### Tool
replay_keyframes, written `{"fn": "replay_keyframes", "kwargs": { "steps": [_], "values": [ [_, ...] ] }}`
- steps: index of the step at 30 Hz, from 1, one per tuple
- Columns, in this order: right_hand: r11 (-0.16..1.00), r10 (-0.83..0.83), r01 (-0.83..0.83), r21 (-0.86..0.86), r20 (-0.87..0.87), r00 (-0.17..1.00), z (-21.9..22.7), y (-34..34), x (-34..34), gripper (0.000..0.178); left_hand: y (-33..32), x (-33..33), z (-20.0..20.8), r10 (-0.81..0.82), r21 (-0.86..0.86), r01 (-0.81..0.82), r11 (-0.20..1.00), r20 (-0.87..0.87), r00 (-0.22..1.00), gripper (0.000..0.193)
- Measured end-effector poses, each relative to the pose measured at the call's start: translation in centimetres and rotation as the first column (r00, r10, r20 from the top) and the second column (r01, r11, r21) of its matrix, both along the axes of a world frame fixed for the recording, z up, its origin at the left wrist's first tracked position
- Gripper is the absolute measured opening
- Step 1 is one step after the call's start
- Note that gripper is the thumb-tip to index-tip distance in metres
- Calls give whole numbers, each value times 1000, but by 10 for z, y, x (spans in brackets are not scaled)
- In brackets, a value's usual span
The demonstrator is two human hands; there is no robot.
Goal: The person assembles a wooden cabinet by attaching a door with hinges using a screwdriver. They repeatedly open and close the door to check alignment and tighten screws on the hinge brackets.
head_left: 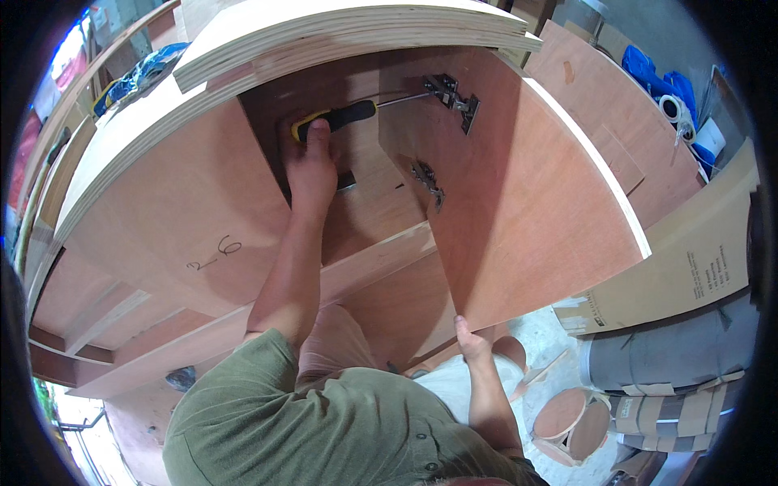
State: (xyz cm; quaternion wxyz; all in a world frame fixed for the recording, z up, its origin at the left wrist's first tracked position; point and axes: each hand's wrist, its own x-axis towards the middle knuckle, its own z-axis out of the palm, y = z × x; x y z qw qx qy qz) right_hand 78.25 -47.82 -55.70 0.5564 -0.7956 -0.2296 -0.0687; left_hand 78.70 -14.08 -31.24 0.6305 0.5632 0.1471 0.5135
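My left hand [310,166] reaches into the wooden cabinet [162,235], closed round the yellow and black handle of a screwdriver [356,111]. Its thin metal shaft points right, and the tip meets the upper metal hinge [448,95] on the inner face of an opened plywood door [535,211]. A second hinge [427,183] sits lower on the same door. At the door's near bottom corner, my right hand [473,343] grips the edge with the thumb on the inner face; its other fingers are mostly hidden.
Thick layered plywood [356,36] forms the cabinet's curved top. Another wood panel [600,121] leans beyond the door, near blue cloth [660,77] and a white tape roll [673,108]. Cardboard [673,251] stands at right. Round wooden pieces [570,423] lie on the floor.
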Motion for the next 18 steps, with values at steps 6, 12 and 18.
{"fn": "replay_keyframes", "kwargs": {
  "steps": [6,12,18],
  "values": [
    [999,20,-19,36,-46,999,3,3,-2,54,10,-10,0,-278,-12,281,960,117,953,27],
    [996,32,-27,87,-57,998,1,4,-3,56,9,-10,2,-372,-175,405,898,192,908,26],
    [995,-22,34,97,-124,992,0,6,-7,61,2,-12,11,-32,-51,20,999,-244,969,37]
  ]
}}
